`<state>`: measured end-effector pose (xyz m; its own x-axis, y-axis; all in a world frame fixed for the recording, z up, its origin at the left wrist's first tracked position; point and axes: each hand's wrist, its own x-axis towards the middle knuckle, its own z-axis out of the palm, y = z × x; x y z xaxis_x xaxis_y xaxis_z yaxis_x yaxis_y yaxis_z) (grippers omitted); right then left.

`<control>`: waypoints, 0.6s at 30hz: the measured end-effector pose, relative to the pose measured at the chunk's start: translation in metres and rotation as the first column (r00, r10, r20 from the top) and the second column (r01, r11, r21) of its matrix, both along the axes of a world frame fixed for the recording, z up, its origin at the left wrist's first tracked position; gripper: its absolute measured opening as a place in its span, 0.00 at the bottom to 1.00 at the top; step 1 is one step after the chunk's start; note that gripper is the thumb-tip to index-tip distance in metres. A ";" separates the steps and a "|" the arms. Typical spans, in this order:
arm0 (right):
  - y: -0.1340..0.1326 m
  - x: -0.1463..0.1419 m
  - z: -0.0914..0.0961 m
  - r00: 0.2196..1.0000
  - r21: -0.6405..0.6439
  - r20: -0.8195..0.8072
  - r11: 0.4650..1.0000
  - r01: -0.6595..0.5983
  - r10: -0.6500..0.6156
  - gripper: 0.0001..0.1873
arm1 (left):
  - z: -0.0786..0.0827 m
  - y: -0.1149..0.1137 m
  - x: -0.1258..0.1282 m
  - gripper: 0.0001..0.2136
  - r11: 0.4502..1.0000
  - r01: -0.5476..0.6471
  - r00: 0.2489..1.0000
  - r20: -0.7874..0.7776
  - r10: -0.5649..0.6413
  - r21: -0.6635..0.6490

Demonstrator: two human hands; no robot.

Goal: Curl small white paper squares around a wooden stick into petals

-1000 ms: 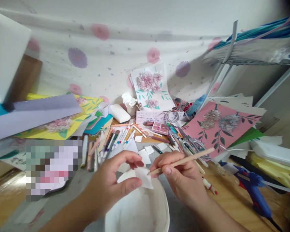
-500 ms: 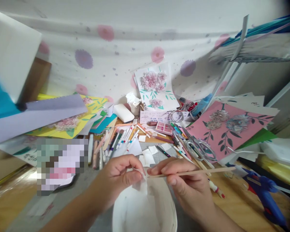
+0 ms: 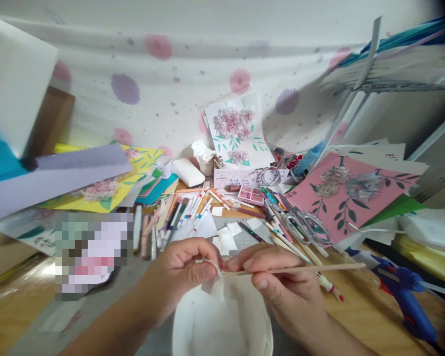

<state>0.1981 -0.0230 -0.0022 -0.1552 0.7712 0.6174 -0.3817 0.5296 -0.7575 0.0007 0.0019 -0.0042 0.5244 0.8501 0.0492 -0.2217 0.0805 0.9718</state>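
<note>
Between the thumb and fingers of my left hand is a small piece of thin white paper, its lower part hanging free. My right hand grips a slim wooden stick that lies nearly level. The stick's left tip meets the paper by my left fingertips; whether the paper wraps around it I cannot tell. Both hands are above the far rim of a white bowl. Small white paper squares lie just beyond my fingers.
Markers and pencils crowd the middle. To the right lie scissors, a pink flower card and a blue glue gun. At left are a phone with a blurred screen and a yellow sheet. A flower picture leans behind.
The right end of the wooden stick has swung slightly lower and to the right. My hands keep their grips on the paper and the stick, and the view has shifted a little.
</note>
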 end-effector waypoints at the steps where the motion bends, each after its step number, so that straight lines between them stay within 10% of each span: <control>1: 0.000 0.000 0.000 1.000 0.001 0.001 1.000 0.003 -0.003 0.09 | 0.000 0.000 0.000 0.13 1.000 0.000 1.000 -0.002 0.000 0.001; 18: -0.002 0.001 0.003 0.999 -0.006 0.032 0.999 0.038 -0.038 0.09 | 0.006 -0.002 0.000 0.15 1.000 0.002 1.000 -0.028 -0.003 -0.012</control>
<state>0.1995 -0.0247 0.0011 -0.1453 0.7809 0.6075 -0.3368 0.5383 -0.7725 0.0006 -0.0005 0.0015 0.5276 0.8492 0.0240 -0.1943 0.0931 0.9765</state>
